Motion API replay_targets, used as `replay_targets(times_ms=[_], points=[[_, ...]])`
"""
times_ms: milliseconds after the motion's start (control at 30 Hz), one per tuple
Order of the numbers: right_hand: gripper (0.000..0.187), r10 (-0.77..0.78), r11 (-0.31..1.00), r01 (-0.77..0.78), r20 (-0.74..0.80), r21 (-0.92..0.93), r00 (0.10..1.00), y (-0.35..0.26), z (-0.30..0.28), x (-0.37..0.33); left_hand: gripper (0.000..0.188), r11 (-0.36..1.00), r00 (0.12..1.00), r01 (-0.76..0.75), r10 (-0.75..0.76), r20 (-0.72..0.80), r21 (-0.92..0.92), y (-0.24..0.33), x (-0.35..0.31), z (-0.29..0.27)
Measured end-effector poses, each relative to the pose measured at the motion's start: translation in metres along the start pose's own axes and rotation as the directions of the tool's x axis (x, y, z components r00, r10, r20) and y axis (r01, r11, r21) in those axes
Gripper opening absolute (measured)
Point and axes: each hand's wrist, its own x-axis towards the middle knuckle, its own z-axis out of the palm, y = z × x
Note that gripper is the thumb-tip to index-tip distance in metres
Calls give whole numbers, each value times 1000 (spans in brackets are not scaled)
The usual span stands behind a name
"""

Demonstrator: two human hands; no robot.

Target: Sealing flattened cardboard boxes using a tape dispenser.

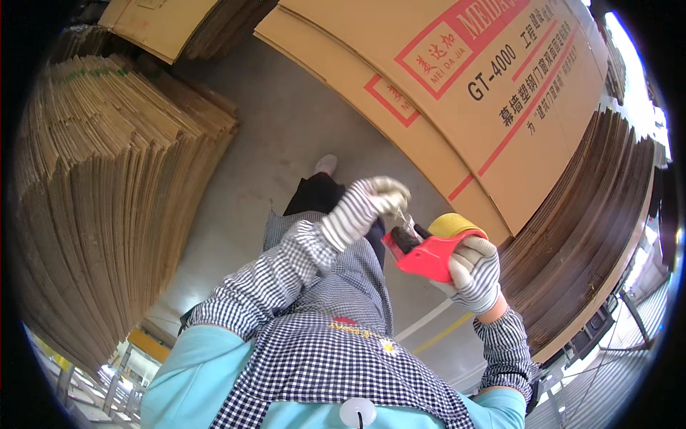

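A red tape dispenser is gripped in my right hand, which wears a white and grey striped glove. A roll of yellow tape sits on the dispenser, and a dark roller shows at its front end. My left hand, gloved the same way, is closed with fingertips pinched on a thin, clear strip of tape. That strip runs down toward the dispenser's front. Both hands are held in front of my checked apron, close to a printed cardboard sheet.
Large flat cardboard sheets with red and black print lean at the upper right. Tall stacks of folded cardboard stand at the left and at the right. Grey floor runs between them, with a yellow line near my right arm.
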Motion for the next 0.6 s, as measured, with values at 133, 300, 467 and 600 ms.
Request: replay_targets(times_ms=[133,300,467,600], points=[[41,181,964,-149,-132,221,975,-3,-7,15,48,928,957,-277,289,11,-249,40,10,-9],[41,191,970,-152,-210,190,959,2,-2,16,50,908,903,-177,-4,430,379,64,11,10],[40,222,955,-166,-221,244,950,4,-2,24,19,933,929,-59,-79,362,354,52,11,15],[47,547,741,-428,-94,518,832,9,16,19,18,981,999,-4,-5,46,192,42,10,18]])
